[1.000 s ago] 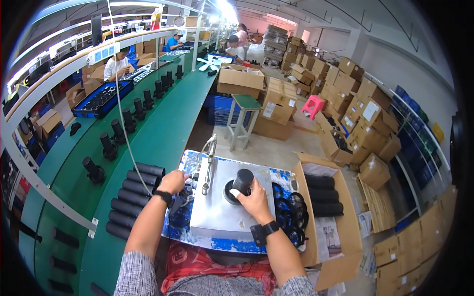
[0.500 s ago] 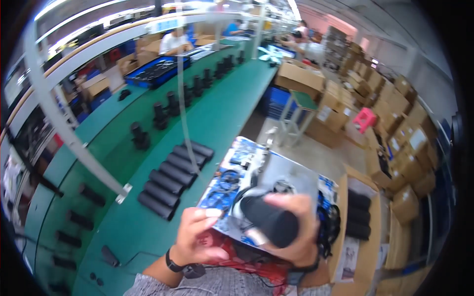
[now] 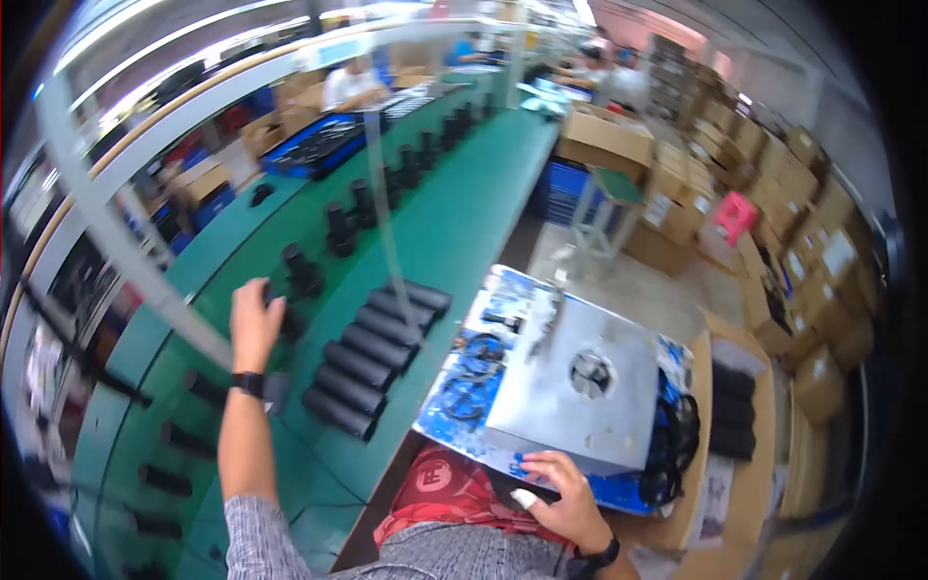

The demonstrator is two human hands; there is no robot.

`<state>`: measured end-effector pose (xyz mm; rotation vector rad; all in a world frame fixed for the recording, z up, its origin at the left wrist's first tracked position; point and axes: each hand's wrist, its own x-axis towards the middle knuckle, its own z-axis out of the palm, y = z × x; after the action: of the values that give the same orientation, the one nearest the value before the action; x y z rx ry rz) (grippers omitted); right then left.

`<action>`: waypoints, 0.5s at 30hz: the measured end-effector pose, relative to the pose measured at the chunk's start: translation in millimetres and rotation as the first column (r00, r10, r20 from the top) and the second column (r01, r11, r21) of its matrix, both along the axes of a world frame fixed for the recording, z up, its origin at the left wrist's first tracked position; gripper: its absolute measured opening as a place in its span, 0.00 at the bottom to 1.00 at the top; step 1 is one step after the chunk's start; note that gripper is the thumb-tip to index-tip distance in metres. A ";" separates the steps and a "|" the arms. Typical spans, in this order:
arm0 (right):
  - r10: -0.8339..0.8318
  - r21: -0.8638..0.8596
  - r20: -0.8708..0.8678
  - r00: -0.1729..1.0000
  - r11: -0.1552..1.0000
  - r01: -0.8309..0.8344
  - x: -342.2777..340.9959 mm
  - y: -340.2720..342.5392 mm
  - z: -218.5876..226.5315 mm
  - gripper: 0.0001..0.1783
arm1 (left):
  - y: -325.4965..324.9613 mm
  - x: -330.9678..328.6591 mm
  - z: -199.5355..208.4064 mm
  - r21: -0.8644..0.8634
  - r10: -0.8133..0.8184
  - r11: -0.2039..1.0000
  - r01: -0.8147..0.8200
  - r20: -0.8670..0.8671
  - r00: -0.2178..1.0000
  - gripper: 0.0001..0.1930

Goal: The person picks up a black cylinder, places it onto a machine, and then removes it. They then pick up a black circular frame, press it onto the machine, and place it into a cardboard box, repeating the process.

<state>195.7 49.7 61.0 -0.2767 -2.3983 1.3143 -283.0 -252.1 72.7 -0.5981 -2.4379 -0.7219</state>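
Note:
My left hand (image 3: 255, 327) is stretched out over the green bench at the left. Its fingers are closed around a dark cylindrical part (image 3: 289, 322), mostly hidden by the hand. Just beyond it stands an upright black part with a wider base (image 3: 304, 273), first of a row running away from me. My right hand (image 3: 568, 500) is held low in front of a silver metal box (image 3: 580, 382) with a round vented opening in its top. Its fingers are spread and nothing is in them; a white cover sits on the thumb tip.
Several black tubes (image 3: 358, 360) lie side by side on the bench. Black cable coils (image 3: 667, 440) are beside the metal box on the blue-topped stand. An open carton (image 3: 698, 464) with black tubes stands to the right. A slanting metal post (image 3: 155, 246) rises beside my left arm.
My left hand has moved from in front of me out to the left-hand bench. The black cylinder has left my right hand, which has dropped lower and opened. The view has shifted slightly.

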 end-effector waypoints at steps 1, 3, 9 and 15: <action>-0.085 -0.157 0.082 0.993 0.983 0.097 18.9 -0.3 -5.8 0.21 | -9.9 -35.8 -26.4 -0.015 0.020 1.000 -0.022 -0.086 0.996 0.24; -0.227 -0.175 0.112 0.967 0.954 0.244 46.5 7.7 -18.7 0.20 | -13.8 -56.8 -36.3 -0.065 0.141 0.989 -0.136 0.092 0.986 0.23; -0.548 -0.141 0.187 0.816 0.807 0.574 138.8 38.4 -19.4 0.14 | -90.3 -170.5 -140.0 -0.326 0.440 0.865 -0.383 0.121 0.890 0.33; -0.895 0.099 -0.011 0.447 0.443 0.891 225.2 143.9 -103.5 0.10 | -3.8 -52.5 -107.5 -0.043 0.156 0.984 -0.175 -0.277 0.948 0.32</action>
<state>420.9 193.6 -42.5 -1.3538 -1.7724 0.6456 -335.5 -255.9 -34.8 -0.4757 -2.2293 -0.4573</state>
